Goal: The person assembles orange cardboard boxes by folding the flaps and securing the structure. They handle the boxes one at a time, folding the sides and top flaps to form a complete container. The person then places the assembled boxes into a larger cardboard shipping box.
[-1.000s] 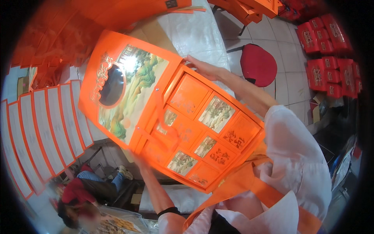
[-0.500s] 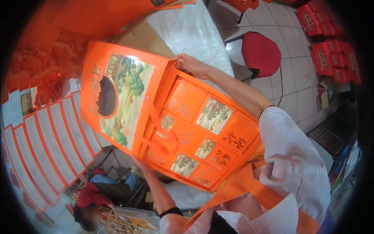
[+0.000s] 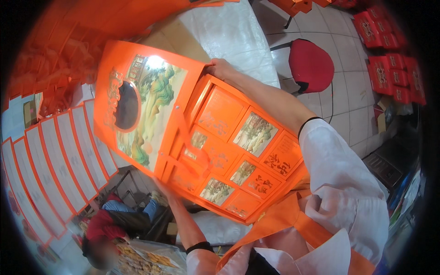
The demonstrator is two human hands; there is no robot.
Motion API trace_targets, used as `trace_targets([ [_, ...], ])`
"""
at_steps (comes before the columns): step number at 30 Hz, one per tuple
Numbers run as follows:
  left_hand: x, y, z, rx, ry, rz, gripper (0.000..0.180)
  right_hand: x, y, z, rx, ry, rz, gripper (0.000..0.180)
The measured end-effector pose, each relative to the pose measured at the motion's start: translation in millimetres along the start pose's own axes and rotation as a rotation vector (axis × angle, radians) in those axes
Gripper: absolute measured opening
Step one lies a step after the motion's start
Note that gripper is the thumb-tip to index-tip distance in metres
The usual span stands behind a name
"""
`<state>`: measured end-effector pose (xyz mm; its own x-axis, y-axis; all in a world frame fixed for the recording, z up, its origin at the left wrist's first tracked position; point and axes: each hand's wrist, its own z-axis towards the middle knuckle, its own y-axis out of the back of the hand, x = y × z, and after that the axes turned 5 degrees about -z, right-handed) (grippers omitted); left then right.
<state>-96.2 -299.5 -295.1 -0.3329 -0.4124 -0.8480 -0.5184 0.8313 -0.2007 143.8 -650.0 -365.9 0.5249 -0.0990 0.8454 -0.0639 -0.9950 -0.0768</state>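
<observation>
Right, orange gift box (image 3: 220, 151) held up tilted at chest height, hinged lid (image 3: 137, 110) swung open leftward, presumably so the inner packs (image 3: 254, 133) show. Right hand (image 3: 222, 68) grips the top edge; left hand (image 3: 162, 188) supports from below, fingers hidden behind the box. Worktop (image 3: 233, 32) beyond, red stool (image 3: 311, 64) beside it. Seated person (image 3: 112, 229) lower left, blurred.
</observation>
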Motion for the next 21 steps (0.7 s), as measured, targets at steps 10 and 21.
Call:
trace_targets([
  [10, 15, 13, -6, 0.089, 0.033, 0.079, 0.065, 4, 1, -5, 0.038, -0.007, 0.138, 0.017],
  [21, 24, 8, -28, -0.178, 0.265, 0.225, 0.051, 139, -53, -80, 0.152, 0.357, -0.103, 0.017],
])
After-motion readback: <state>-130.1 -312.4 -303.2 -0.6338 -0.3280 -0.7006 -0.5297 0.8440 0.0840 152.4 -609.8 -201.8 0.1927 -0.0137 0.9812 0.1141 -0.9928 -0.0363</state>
